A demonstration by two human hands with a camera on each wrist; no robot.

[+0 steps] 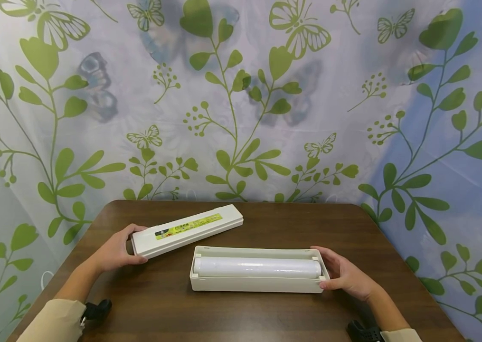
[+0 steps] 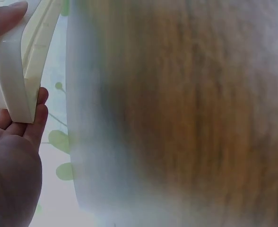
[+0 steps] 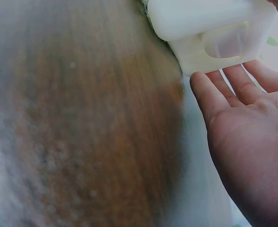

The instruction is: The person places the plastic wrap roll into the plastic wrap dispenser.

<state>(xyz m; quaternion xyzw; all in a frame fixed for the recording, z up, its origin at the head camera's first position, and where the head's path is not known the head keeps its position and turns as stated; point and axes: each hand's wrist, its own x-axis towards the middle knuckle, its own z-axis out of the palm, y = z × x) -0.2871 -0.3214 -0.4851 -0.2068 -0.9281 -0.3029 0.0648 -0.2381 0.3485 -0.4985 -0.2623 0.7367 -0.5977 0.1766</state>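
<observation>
At the left, my left hand (image 1: 114,249) grips one end of a long white lid (image 1: 200,238) with a yellow-green label on top. The lid slants up to the right, and in the left wrist view the thumb lies on one side of the lid (image 2: 10,61) with fingers at the other. My right hand (image 1: 347,275) holds the right end of a white cling film box (image 1: 258,285), thumb at the front corner and fingers at the back one. Inside the lidless box lies a roll of cling film (image 1: 258,268). The right wrist view shows the box's end wall (image 3: 191,59) against the fingertips.
Everything is over a dark brown wooden table (image 1: 241,318) with rounded far corners. Behind it hangs a pale curtain (image 1: 241,133) printed with green leaves and butterflies. Black bands (image 1: 97,311) sit on both wrists below beige sleeves.
</observation>
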